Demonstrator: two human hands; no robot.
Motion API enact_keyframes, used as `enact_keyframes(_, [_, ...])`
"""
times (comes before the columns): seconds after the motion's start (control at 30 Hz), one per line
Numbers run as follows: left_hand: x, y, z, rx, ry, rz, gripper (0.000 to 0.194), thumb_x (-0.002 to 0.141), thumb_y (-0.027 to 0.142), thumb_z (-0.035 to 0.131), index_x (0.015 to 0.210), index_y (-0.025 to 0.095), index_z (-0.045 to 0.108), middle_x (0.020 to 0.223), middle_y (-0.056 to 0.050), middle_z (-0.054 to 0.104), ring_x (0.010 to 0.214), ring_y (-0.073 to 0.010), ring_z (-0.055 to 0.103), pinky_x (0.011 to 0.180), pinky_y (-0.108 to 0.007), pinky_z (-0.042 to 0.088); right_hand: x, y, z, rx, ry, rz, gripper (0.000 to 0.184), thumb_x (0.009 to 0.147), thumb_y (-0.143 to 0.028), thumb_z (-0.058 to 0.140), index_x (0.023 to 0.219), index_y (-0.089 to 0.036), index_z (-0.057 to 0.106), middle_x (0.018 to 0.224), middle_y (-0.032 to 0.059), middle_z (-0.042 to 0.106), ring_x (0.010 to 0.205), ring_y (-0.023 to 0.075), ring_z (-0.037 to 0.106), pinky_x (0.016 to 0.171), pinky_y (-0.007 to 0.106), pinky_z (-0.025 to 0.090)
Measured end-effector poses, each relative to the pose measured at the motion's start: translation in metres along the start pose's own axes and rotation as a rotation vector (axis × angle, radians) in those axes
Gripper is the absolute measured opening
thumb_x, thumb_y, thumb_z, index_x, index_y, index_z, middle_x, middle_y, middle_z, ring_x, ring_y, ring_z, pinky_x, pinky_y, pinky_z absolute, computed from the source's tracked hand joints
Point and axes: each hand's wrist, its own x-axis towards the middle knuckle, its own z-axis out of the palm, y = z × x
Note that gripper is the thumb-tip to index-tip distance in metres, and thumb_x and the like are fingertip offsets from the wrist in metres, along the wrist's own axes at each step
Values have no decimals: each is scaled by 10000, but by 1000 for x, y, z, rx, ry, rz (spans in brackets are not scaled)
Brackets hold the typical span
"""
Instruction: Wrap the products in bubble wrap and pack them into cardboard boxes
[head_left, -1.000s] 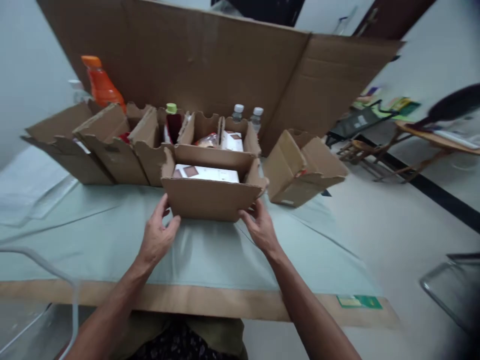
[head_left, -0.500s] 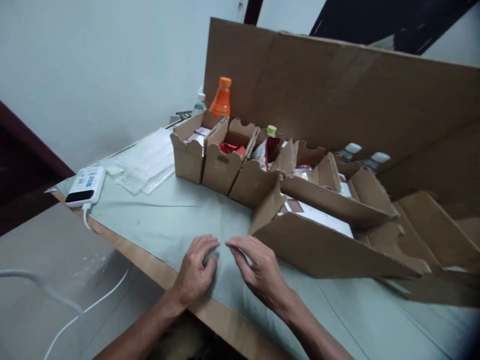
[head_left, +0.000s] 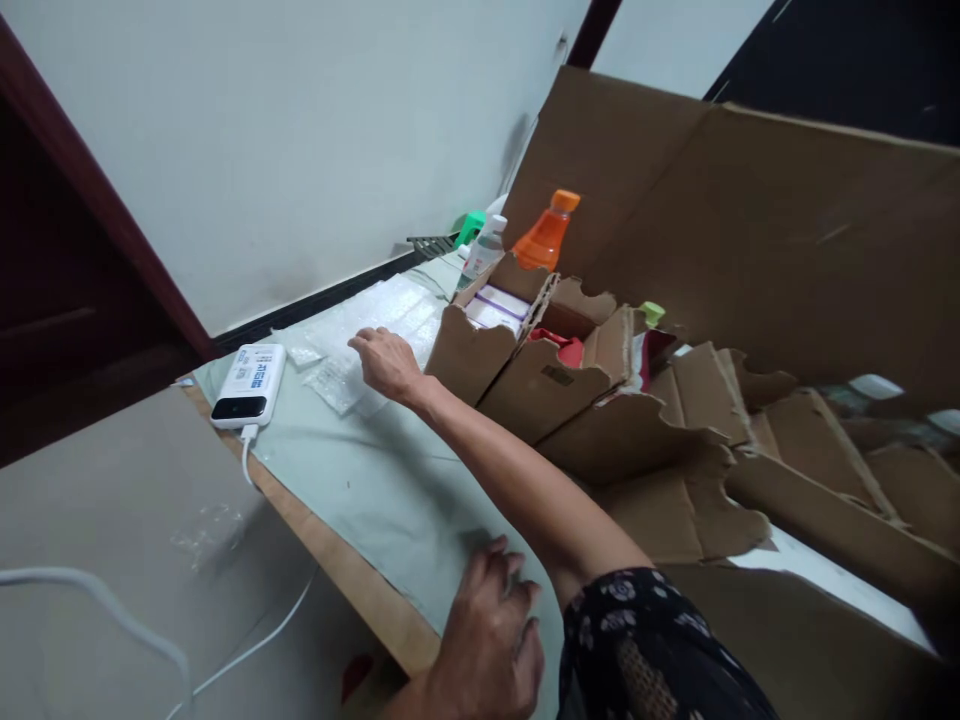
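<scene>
My right hand (head_left: 386,362) reaches across to the clear bubble-wrap bags (head_left: 341,388), which lie flat in a stack at the far left of the table. Its fingers point left, loosely bent, with nothing visible in them; whether they touch the top bag I cannot tell. Near the table's front edge is my left hand (head_left: 491,630), its fingers half curled and apart, holding nothing. The right forearm passes in front of part of the cardboard bins.
A white power bank (head_left: 247,385) with a plugged-in cable sits at the left edge. Cardboard bins (head_left: 574,395) hold boxes and packets. Behind them stand an orange bottle (head_left: 546,235), a clear bottle (head_left: 486,250) and a tall cardboard panel (head_left: 810,240).
My right hand has moved left and away from me, from beside the left hand to over the bubble-wrap bags. The view has turned left. My left hand stays near the front edge.
</scene>
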Motion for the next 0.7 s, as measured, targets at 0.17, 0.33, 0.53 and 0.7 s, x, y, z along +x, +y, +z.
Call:
enact_keyframes(0.17, [7, -3, 4, -91, 31, -39, 493, 901, 114, 455, 1346, 224, 638, 1360, -173, 640, 1381, -344, 502, 1160, -563, 425, 31, -13, 21, -2, -15, 6, 284, 911, -77, 534, 1158, -131, 662, 1286, 168, 667, 1204, 304, 544, 1021, 453, 403])
enact_keyframes(0.33, [6, -8, 5, -131, 7, -49, 538, 921, 113, 457, 1426, 239, 597, 1424, -164, 621, 1365, -350, 518, 1141, -543, 451, 35, -6, 25, 77, 28, 129, 294, 971, -91, 427, 1059, -135, 704, 1182, 168, 716, 1125, 303, 612, 945, 429, 447])
enact_keyframes(0.53, [6, 1, -6, -361, 125, -194, 351, 898, 229, 588, 1233, 212, 692, 1337, -155, 655, 1307, -327, 566, 1141, -544, 440, 0, -13, -4, 241, 234, 177, 351, 1087, -195, 318, 1267, -174, 619, 1359, 69, 673, 1250, 162, 599, 1058, 274, 436])
enact_keyframes(0.7, [25, -3, -44, -1110, 471, -557, 467, 932, 526, 552, 1264, 206, 629, 1251, -136, 709, 1217, -277, 661, 1122, -511, 466, -111, -26, -28, 718, 411, 94, 233, 1051, -262, 451, 1076, -204, 675, 1193, 43, 758, 1052, 164, 712, 937, 295, 547])
